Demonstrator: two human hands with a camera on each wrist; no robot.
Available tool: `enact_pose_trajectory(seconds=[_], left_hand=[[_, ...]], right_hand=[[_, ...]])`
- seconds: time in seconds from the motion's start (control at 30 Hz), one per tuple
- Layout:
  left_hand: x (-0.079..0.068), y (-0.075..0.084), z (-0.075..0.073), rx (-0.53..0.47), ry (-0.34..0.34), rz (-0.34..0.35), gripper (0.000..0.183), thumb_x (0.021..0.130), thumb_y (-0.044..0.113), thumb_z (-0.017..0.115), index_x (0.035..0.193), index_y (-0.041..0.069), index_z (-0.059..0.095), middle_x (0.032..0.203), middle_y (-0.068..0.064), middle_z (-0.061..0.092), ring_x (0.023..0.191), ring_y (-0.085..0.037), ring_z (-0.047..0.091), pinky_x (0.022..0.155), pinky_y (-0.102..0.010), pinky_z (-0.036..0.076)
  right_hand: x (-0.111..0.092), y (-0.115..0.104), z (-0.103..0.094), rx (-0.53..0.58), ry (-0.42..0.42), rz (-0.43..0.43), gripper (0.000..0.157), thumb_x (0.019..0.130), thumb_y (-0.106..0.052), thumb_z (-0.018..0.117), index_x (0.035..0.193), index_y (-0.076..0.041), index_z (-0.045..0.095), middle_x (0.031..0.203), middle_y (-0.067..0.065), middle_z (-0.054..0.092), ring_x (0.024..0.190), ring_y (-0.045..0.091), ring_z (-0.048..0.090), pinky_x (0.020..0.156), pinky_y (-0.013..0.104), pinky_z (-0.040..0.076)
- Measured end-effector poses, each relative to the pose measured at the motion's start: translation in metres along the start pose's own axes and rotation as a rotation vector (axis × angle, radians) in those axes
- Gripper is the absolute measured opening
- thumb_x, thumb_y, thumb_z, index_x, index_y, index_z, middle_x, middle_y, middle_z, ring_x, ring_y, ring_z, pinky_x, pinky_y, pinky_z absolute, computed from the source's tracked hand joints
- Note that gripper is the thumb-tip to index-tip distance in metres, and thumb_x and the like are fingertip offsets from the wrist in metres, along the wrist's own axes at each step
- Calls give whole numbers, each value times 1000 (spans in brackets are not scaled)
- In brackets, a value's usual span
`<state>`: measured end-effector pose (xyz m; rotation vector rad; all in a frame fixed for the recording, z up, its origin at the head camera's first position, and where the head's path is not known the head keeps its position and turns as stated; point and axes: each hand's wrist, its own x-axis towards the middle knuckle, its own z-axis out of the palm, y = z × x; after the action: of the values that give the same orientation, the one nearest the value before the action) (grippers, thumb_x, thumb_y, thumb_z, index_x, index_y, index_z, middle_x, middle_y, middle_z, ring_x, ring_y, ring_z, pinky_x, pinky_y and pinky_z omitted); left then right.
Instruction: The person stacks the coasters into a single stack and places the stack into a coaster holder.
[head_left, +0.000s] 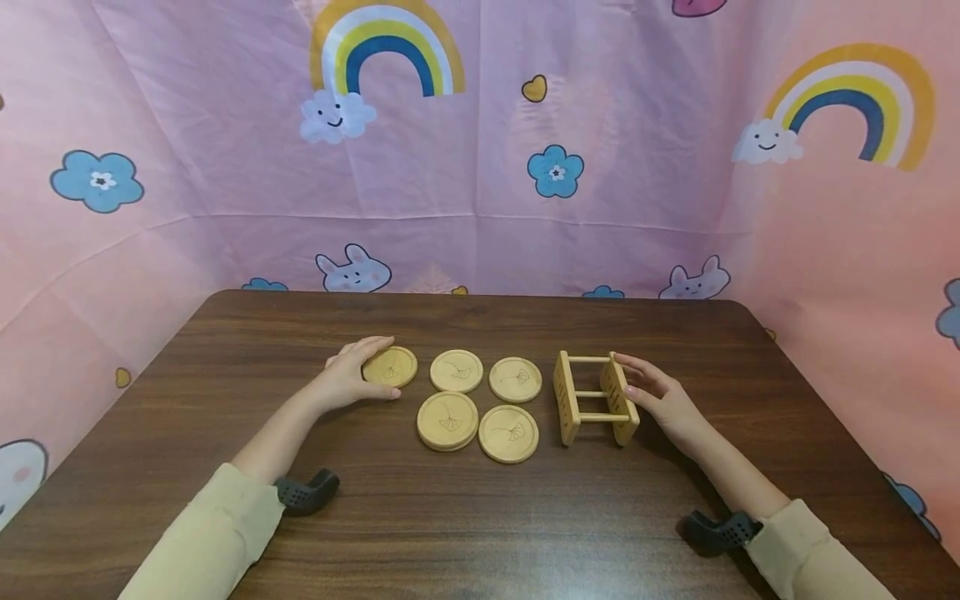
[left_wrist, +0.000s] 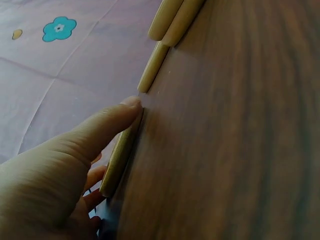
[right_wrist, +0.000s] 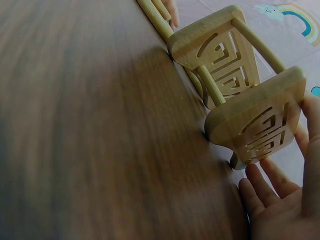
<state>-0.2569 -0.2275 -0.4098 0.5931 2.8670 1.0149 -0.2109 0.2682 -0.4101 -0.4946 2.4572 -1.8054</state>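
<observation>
Coasters and rack: pickup stage

Leftmost coaster (head_left: 391, 366) flat on table (head_left: 450, 533), pinched at edge by left hand (head_left: 352, 379). Right hand (head_left: 660, 398), fingers straight, steadying rack (head_left: 595, 397). Four coasters (head_left: 480, 398) between, untouched. Next probably: lift, tilt upright, slot into rack.

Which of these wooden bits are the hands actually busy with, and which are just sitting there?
In hand:
- far-left coaster, gripped by the left hand
- wooden rack, touched by the right hand

Lying about:
- four other coasters
- table
- pink backdrop
</observation>
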Motion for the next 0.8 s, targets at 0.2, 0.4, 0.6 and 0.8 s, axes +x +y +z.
enact_pose_trajectory(seconds=[0.2, 0.4, 0.6, 0.8], left_hand=[[-1, 0, -4, 21, -33, 25, 93, 76, 43, 80, 147, 4, 35, 148, -19, 31, 133, -45, 21, 96, -64, 15], [0, -2, -6, 29, -72, 33, 93, 77, 43, 79, 149, 6, 34, 148, -18, 31, 134, -43, 20, 97, -64, 14], [-1, -6, -5, 16, -81, 39, 89, 78, 42, 77, 148, 6, 36, 145, -17, 34, 133, -42, 22, 97, -64, 15], [-1, -5, -6, 18, -67, 44, 85, 79, 41, 77, 146, 5, 38, 141, -16, 37, 130, -41, 25, 97, -63, 16]], right_hand=[[1, 0, 0, -10, -4, -9, 49, 98, -14, 56, 143, -5, 41, 143, 18, 41, 129, 33, 38, 101, 45, 32], [1, 0, 0, 12, 0, 0, 50, 97, -14, 57, 143, -3, 41, 144, 20, 39, 131, 37, 35, 103, 58, 26], [-1, 0, 1, -6, 2, 8, 50, 97, -16, 57, 143, -4, 41, 144, 20, 40, 129, 36, 37, 101, 49, 33], [-1, -1, 1, -23, 6, 0, 49, 97, -16, 57, 142, -4, 42, 144, 19, 40, 128, 35, 38, 100, 48, 32]])
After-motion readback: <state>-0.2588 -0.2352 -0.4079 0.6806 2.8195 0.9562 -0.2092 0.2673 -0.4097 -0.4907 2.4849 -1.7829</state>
